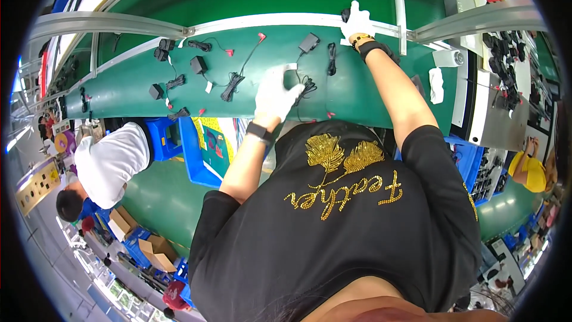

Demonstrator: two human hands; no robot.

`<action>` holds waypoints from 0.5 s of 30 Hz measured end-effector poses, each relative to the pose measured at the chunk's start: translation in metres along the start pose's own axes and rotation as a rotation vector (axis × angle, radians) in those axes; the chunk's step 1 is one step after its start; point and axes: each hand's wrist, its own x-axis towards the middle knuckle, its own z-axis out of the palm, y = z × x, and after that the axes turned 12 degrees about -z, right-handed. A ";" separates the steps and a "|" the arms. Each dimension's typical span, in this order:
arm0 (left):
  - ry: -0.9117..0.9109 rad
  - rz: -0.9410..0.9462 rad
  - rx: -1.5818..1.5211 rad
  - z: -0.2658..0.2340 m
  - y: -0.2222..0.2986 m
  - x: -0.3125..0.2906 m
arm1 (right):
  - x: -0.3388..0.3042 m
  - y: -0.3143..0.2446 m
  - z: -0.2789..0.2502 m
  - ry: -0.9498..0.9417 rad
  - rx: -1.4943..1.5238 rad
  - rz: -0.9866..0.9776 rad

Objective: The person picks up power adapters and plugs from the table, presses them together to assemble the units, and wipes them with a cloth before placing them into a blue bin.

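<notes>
My left hand [274, 94], in a white glove, is low over the green work surface [196, 98] with thumb and fingers apart. Its fingertips are next to a white tag [291, 67] on the cord of a black power adapter [309, 42]. The coiled black cord [306, 87] lies by the thumb. Reaching far to the right, my gloved right hand [358, 24] is at the pale metal rail, one finger raised. A small black block [345, 15], which looks like a power adapter, is gripped at its left side, partly hidden by the fingers.
Several adapters [198, 65] and bundled cords [232, 87] lie on the left; another cord bundle [332, 59] lies between my hands. A white cylinder [448, 58] and white cloth [436, 86] are right. Metal posts [398, 6] frame the surface. A person in white [113, 164] sits left.
</notes>
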 end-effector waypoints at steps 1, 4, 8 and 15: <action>0.001 -0.005 -0.001 -0.001 0.002 0.011 | 0.002 0.003 0.009 -0.004 -0.001 -0.004; 0.132 0.169 0.029 0.011 0.023 0.051 | -0.008 0.032 0.036 0.393 0.343 -0.244; -0.035 0.106 0.089 0.041 0.027 0.085 | -0.081 -0.005 -0.033 -0.126 1.422 0.035; -0.065 0.198 -0.163 0.069 0.002 0.116 | -0.163 -0.036 -0.117 -0.074 1.625 0.067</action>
